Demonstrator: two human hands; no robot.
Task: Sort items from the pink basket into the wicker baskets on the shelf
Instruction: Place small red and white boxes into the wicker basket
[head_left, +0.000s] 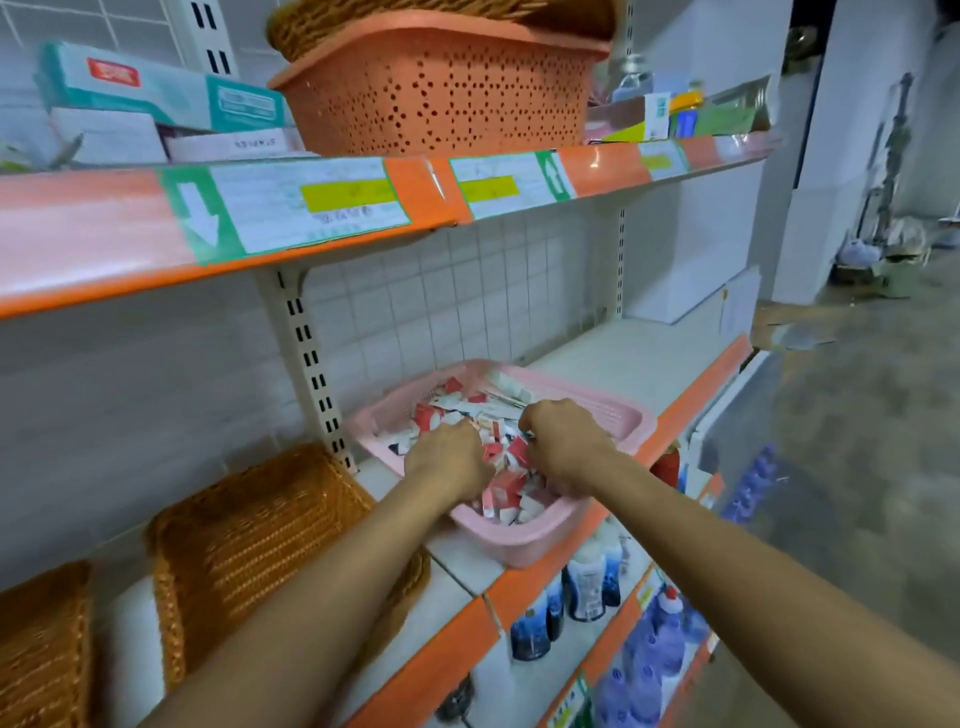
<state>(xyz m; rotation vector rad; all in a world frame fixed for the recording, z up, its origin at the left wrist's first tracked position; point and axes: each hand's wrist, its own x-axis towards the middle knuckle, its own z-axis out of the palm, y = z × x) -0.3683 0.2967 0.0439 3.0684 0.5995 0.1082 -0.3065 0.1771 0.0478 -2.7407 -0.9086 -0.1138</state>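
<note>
Shop shelf (623, 353) with orange edges holds the pink basket (519, 545), full of red and white packets (501, 491). The left hand (447, 462) and right hand (563, 447) dig in, fingers curled round packets. Next, I think: lift them and carry them left to the wicker baskets (249, 540).

Light: cool, even, moderately bright
Glare: orange shelf edge (78, 228), 9 o'clock
Blur: floor (857, 415), 3 o'clock
Edges: lines bow

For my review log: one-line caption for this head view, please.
Left hand and right hand grab red-and-white packets in the pink basket on the shelf, wicker baskets to its left.
</note>
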